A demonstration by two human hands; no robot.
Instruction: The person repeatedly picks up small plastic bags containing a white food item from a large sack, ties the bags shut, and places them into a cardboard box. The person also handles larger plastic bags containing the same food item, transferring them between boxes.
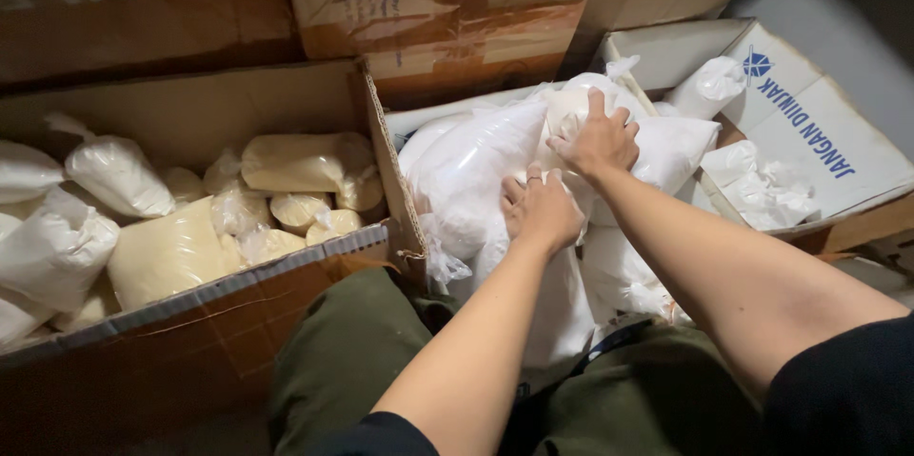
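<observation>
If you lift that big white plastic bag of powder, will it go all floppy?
Probably. The big white plastic bag of powder bulges softly under the left hand and right hand, so it would likely sag. It looks full, so likely heavy. Its shiny film may be slippery.

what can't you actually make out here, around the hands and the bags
Head view only:
- Left hand: fingertips are curled against the white bag, so the grip is unclear.
- Right hand: palm is hidden under its own back.
- Bag contents: cloudy plastic hides them.
- White box: bags hide its floor.
- Brown box: cut off by the left edge.
- Lower bags: hidden by both forearms.
</observation>
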